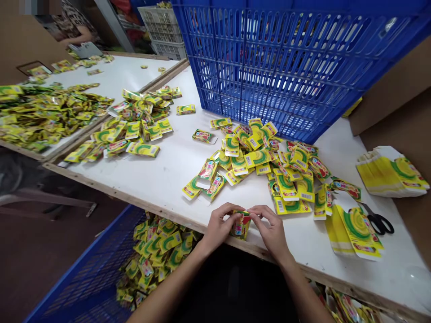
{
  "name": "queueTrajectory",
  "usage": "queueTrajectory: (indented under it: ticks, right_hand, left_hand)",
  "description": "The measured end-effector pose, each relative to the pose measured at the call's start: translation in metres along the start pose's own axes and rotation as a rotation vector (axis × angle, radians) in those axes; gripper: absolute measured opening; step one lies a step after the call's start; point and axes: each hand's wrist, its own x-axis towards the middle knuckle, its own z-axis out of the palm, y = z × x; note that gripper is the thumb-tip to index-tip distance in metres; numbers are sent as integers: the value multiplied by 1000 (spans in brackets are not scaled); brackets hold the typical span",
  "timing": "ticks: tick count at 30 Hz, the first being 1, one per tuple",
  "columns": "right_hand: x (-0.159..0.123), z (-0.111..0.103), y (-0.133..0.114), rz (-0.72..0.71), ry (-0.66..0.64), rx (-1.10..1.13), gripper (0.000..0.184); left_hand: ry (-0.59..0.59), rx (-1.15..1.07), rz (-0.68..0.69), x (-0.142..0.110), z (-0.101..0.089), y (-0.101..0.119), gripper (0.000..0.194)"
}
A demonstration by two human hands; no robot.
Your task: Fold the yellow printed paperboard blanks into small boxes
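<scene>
At the table's front edge I hold one small yellow-green printed box [241, 225] upright between both hands. My left hand [219, 225] pinches its upper left side with thumb and forefinger. On the other side, the thumb and fingers of my right hand [270, 229] close at the box's upper right corner. Part of the top is hidden behind my fingers. Just beyond my hands lies a heap of similar small boxes [257, 157], some with white flaps standing out. To the right is a stack of flat yellow cartons [353, 229], with black-handled scissors [380, 223] beside it.
A large blue crate [276, 67] stands behind the heap. More boxes [134, 121] lie left, near a wooden divider; yellow packets [50, 112] are piled past it. Below the edge, a blue basket [84, 269] holds many boxes. Another flat-carton stack [390, 172] lies right. Another person [79, 27] sits far left.
</scene>
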Motion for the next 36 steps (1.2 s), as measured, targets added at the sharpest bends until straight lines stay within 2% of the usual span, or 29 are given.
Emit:
queueTrajectory:
  ticks: [3,6,10,15,17,19,21,23,25,26,28,33,36]
  right_hand:
    - [3,10,-10,-87,-59,29,9]
    - [1,20,-15,-158,-30,-4,11]
    - [-1,25,-10,-234,10,-82,13]
    - [1,25,-9,-189,16,-74,14]
    - [0,23,-11,-147,-13,-33,16]
    - [-2,20,-13,-90,-12,33,20]
    - [-4,16,-12,-20,39,85,28]
    - [-4,12,-9,51,85,99,28]
    - [-4,10,-5,103,106,94,24]
    - [-3,11,-3,121,108,91,23]
    - [-3,15,-1,139,101,89,24]
    - [-5,22,-1,122,42,71,25]
    - [-7,20,1,144,79,65,25]
  left_hand:
    - [67,19,62,-10,-13,0,17]
    - [91,21,108,-17,-21,-2,19]
    - [133,8,125,-15,-20,-7,18]
    - [138,32,116,-9,-10,-6,17]
    - [153,70,136,-11,-17,3,17]
    - [196,155,165,-18,-39,17,17]
    - [237,287,159,-28,-73,35,18]
    - [181,460,86,-38,-110,49,18]
    - [217,650,47,-41,-136,54,21]
    - [250,727,42,-39,-141,52,23]
    - [336,832,45,-26,-135,38,26]
    - [520,908,-24,33,-71,-10,21]
    - [574,889,-10,56,-53,-22,12]
